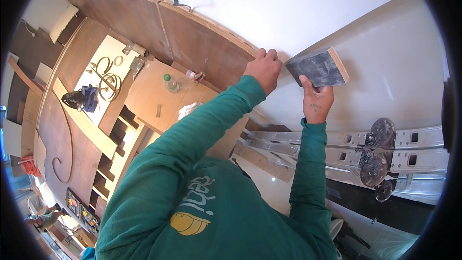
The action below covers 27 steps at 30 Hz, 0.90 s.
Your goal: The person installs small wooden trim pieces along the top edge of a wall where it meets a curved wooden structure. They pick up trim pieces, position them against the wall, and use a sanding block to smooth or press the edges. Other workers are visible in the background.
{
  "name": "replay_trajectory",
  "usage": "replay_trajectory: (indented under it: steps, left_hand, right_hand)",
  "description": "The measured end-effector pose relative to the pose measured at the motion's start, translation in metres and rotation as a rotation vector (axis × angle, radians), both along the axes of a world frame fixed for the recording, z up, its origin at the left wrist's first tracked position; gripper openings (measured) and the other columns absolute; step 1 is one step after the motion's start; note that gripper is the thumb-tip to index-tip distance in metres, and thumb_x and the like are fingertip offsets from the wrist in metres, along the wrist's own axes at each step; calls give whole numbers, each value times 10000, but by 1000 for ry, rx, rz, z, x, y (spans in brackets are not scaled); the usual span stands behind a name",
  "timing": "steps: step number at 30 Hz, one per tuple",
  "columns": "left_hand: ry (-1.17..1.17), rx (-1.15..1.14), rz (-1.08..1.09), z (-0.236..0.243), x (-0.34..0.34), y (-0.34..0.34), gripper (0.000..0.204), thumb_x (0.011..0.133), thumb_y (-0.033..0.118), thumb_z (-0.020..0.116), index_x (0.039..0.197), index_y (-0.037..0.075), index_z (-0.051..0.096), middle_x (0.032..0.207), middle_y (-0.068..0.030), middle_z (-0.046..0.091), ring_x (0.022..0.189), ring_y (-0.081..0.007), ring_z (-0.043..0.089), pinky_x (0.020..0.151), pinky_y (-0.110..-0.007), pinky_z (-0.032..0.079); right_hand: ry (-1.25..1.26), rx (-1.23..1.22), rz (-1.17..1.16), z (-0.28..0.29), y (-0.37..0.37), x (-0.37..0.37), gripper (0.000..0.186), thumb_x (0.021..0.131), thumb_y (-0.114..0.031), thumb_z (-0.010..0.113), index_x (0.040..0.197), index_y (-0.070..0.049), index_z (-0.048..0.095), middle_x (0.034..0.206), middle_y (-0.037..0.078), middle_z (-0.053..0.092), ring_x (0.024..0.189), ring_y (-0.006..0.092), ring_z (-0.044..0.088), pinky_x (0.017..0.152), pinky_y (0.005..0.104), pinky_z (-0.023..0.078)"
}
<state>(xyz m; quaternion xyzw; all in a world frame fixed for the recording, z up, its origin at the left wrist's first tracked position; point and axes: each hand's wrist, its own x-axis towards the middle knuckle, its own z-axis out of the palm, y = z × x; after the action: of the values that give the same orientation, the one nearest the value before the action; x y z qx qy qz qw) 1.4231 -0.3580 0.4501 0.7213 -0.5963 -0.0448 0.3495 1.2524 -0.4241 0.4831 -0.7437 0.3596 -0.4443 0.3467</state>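
White wall (308, 14) fills the upper part of the view, with a long curved brown wooden board (192, 38) leaning across it. Far to the left, a pale shelf surface (108, 58) carries metal rings (107, 74) and a dark blue bundle (82, 98). Just right of it, a plywood panel (154, 96) bears a small bottle with a green cap (170, 83) near its upper edge. Green sleeves (192, 163) rise from the lower edge. Left hand (263, 70) is curled into a closed fist against the wall, just beside the block; whether it pinches anything cannot be told. Right hand (316, 98) grips a flat grey block with a wooden edge (317, 67), thumb across its face, pressed on the wall. Lower right, an aluminium ladder (356, 151) lies crosswise.
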Motion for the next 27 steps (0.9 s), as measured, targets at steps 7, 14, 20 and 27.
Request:
replay_trajectory:
  steps: [7,14,20,27]
  left_hand:
    - [-210,37,2,-1,-8,-4,178,850,47,612,1022,4,628,1113,-130,527,1081,-321,530,770,-374,605]
    - [-347,-105,6,-33,-6,-10,167,905,124,596,1031,17,579,1065,-116,499,1044,-301,524,744,-363,591]
    - [-200,-193,-55,-38,0,-3,146,932,146,581,1038,51,550,1074,-101,489,1052,-290,529,723,-387,580]
    - [38,-219,-204,-35,3,46,135,899,71,563,1031,75,538,1104,-127,511,1026,-322,568,709,-422,553]
  right_hand:
    - [-46,19,-21,-1,3,-3,363,917,-101,775,1194,48,593,1098,92,689,976,140,642,873,288,529]
    - [-53,16,-26,-7,3,0,370,901,-101,789,1181,54,601,1101,99,701,977,148,655,878,296,534]
    - [127,-125,-53,-15,-2,9,422,860,-197,822,1165,18,627,1038,131,740,914,219,711,814,334,556]
    - [205,-138,-88,-10,2,14,425,856,-203,813,1177,5,627,1026,149,745,908,275,733,766,375,585]
